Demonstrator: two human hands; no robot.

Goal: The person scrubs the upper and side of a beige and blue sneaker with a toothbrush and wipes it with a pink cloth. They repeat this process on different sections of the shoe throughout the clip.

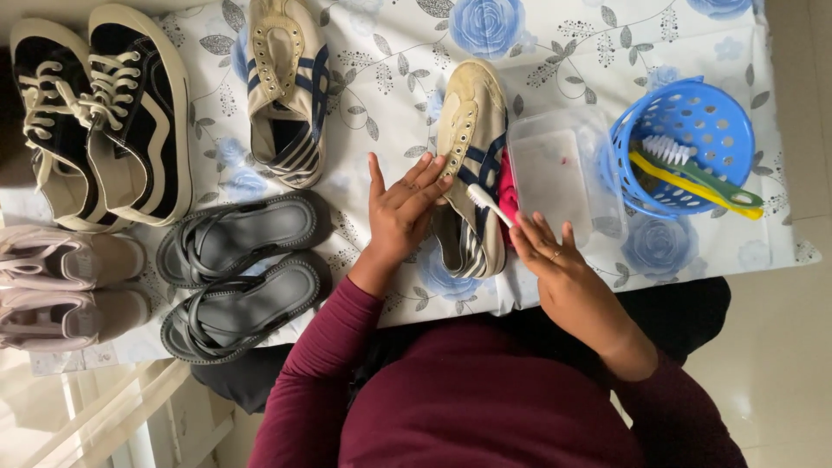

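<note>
A worn cream sneaker with blue stripes (471,139) lies on the flowered tablecloth (390,78) in front of me. My left hand (400,212) rests on the shoe's side with fingers spread over it, holding it steady. My right hand (546,251) grips a pink-handled toothbrush (494,204), its white bristle head touching the sneaker's side near the stripes. The brush handle is mostly hidden behind the shoe and my fingers.
The matching sneaker (286,87) lies farther left. Black-and-white lace-up shoes (100,113), grey sandals (238,273) and pale pink shoes (61,286) fill the left side. A clear plastic box (555,169) and a blue basket (685,143) with brushes stand to the right.
</note>
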